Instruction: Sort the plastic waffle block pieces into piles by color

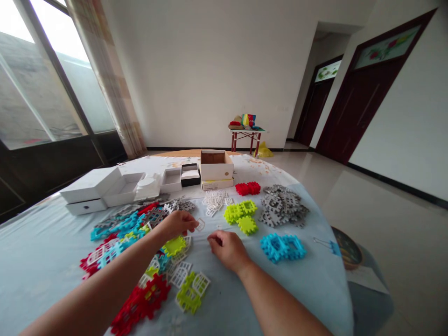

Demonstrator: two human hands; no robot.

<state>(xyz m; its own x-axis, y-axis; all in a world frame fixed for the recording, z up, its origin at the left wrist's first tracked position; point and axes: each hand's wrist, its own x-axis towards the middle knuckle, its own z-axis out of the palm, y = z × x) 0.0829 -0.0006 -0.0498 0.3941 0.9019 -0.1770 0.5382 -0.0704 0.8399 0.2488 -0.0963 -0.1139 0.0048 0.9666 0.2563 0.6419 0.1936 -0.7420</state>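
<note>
My left hand pinches a small white lattice window piece above the cloth. Beside it, my right hand has its fingers curled closed, and no piece shows between them. Under and around my left forearm lies a mixed heap of plastic building pieces, with red gear-edged ones, blue ones, a green one and white windows. Beyond my hands is a pile of white window pieces. To the right are sorted groups: green pieces, red pieces, grey pieces and blue pieces.
White boxes, a small black box and an open carton line the far side of the round, cloth-covered table. A stool with a bowl stands by its right edge. A small side table is by the wall.
</note>
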